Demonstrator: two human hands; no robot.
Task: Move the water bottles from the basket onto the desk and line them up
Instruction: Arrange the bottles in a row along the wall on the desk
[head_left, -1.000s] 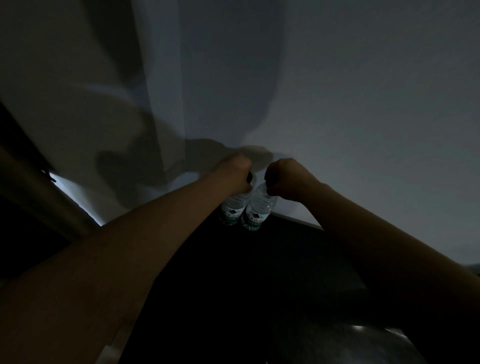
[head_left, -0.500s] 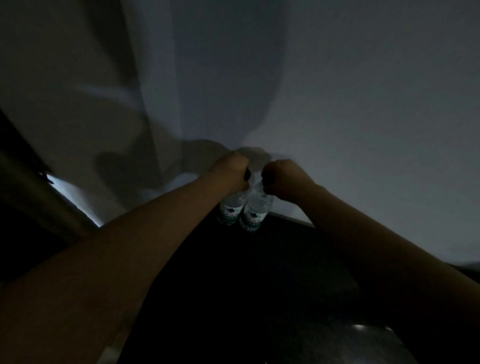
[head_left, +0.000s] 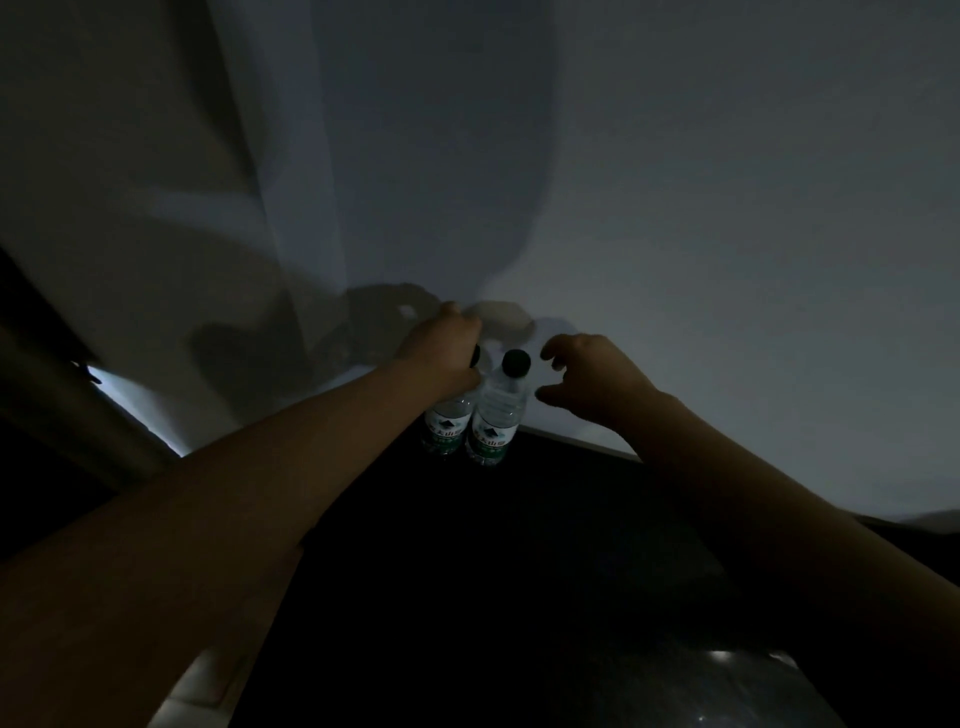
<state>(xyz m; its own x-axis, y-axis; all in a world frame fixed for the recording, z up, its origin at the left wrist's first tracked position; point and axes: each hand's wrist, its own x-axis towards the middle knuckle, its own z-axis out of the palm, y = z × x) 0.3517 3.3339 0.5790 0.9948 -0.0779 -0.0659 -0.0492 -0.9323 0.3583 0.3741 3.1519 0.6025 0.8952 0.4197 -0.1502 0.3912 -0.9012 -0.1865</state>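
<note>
Left bottle (head_left: 445, 427) and right bottle (head_left: 496, 418): clear plastic, green labels, standing side by side on the dark desk (head_left: 519, 571) at its far edge by the wall (head_left: 727, 208). Fill level cannot be told in the dim light. Long axes vertical, dark caps up. Left hand (head_left: 441, 353) grips the left bottle's neck, its cap partly under the fingers. Right hand (head_left: 592, 379) holds nothing, with fingers spread and loosely curled. The right bottle's cap is just left of its fingertips, not touching.

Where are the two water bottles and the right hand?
left bottle (head_left: 445, 428): head view, on its label.
right bottle (head_left: 496, 408): head view, on its clear body.
right hand (head_left: 597, 380): head view, on the back of the hand.
</note>
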